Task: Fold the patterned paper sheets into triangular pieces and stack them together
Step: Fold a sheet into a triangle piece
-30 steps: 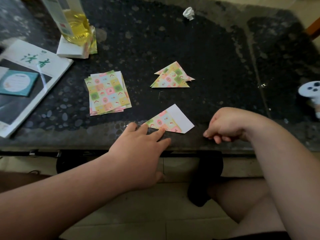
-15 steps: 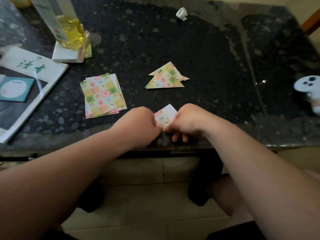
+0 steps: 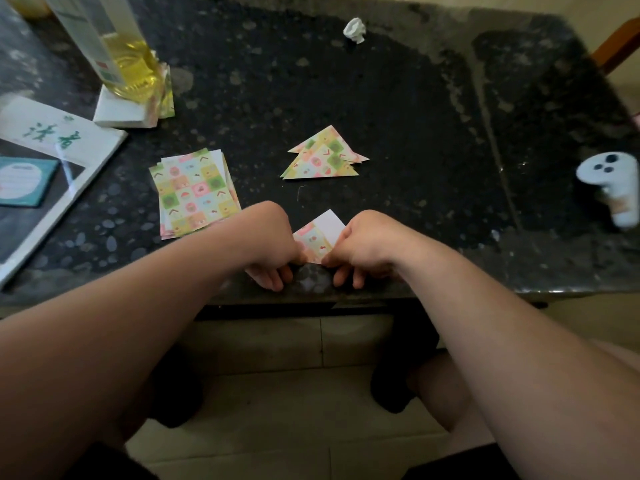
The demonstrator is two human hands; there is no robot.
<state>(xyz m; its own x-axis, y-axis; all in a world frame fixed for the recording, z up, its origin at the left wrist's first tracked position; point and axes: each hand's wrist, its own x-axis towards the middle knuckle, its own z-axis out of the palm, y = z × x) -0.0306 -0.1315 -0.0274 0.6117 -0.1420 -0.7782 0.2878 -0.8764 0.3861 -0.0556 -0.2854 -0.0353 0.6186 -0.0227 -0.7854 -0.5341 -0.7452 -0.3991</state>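
A partly folded patterned sheet (image 3: 319, 234) lies near the front edge of the dark stone table (image 3: 398, 133), its white back showing at the far corner. My left hand (image 3: 272, 245) pinches its left side with curled fingers. My right hand (image 3: 363, 245) pinches its right side the same way. A stack of flat patterned sheets (image 3: 194, 194) lies to the left of my hands. Beyond my hands, a small pile of folded triangles (image 3: 323, 155) rests on the table.
A bottle of yellow liquid (image 3: 114, 53) stands on a white pad at the back left. A magazine (image 3: 45, 168) with a teal card lies at the left edge. A crumpled paper ball (image 3: 355, 29) sits at the back, a white controller (image 3: 613, 181) at the right.
My right hand came in from the right and took hold of the sheet. My left hand went from flat on the sheet to curled and pinching it. The view shifted slightly.
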